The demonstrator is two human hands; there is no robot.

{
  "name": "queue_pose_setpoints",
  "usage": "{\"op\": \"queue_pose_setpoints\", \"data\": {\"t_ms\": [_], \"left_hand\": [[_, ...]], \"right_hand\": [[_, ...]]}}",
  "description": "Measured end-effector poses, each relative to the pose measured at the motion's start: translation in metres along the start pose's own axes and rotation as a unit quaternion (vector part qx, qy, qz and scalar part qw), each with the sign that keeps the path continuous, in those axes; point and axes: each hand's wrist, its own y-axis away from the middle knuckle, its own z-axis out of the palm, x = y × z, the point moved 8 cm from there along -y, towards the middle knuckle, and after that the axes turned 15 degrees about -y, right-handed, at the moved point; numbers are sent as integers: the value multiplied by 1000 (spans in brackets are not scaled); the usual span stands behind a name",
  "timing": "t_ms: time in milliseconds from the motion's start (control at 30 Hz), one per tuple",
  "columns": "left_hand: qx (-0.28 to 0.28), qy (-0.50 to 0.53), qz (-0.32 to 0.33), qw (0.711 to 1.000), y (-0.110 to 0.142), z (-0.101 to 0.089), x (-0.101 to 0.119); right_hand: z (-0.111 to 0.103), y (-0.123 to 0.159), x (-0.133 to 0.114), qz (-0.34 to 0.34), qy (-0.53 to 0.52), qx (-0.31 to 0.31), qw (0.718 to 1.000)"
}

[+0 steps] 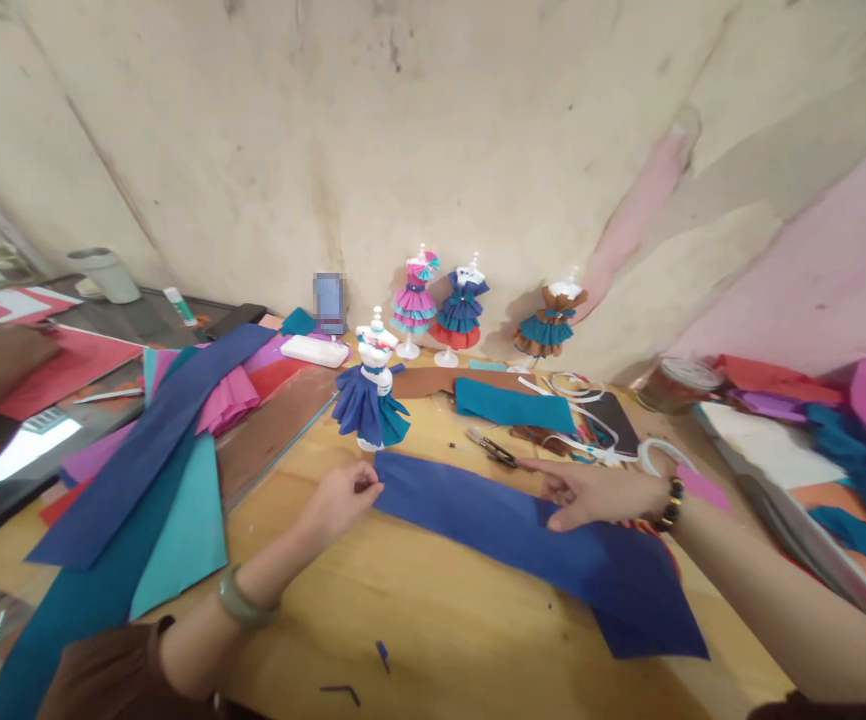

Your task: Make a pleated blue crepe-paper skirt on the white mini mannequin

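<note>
My left hand (343, 500) pinches the left end of a dark blue strip (478, 500), which looks like crepe paper and lies across the wooden table. The strip's right part is folded over, with one flap angled toward me. My right hand (590, 492) hovers over or rests on the strip, thumb apart and index finger stretched out to the handles of small thread snips (494, 448). Whether that fingertip touches them I cannot tell. Just beyond my left hand stands a small white dress form (377, 345) wearing a blue and teal pleated skirt (370, 402).
Three dressed mini forms (414, 295) stand along the wall. A folded teal strip (514, 404) and white cord (605, 430) lie behind the snips. Coloured strips (163, 430) are piled left, near another person's hand (13, 355). A tray (770, 520) of coloured pieces stands right.
</note>
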Motion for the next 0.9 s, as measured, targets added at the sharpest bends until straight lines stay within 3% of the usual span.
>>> {"op": "queue_pose_setpoints", "data": {"t_ms": [133,233,333,533,600,767,833,900], "left_hand": [[33,66,-11,997,17,-18,-15],[72,93,-18,993,32,-32,-20],[114,90,-16,989,47,-43,-16],[174,-4,80,982,67,-63,19],[187,-24,107,976,72,-67,28],[206,-16,133,969,73,-76,29],[208,9,141,968,62,-83,23],[239,27,107,965,44,-97,10]], "right_hand": [[9,-1,14,79,-89,-115,986],[12,-10,8,73,-44,-79,993],[28,-24,-24,-6,-14,-13,1000],[91,-44,-117,-164,-136,-18,977],[102,-50,-134,-180,-187,-17,966],[114,-60,-135,-167,-228,0,959],[113,-62,-130,-164,-238,13,957],[112,-63,-126,-161,-243,16,956]]}}
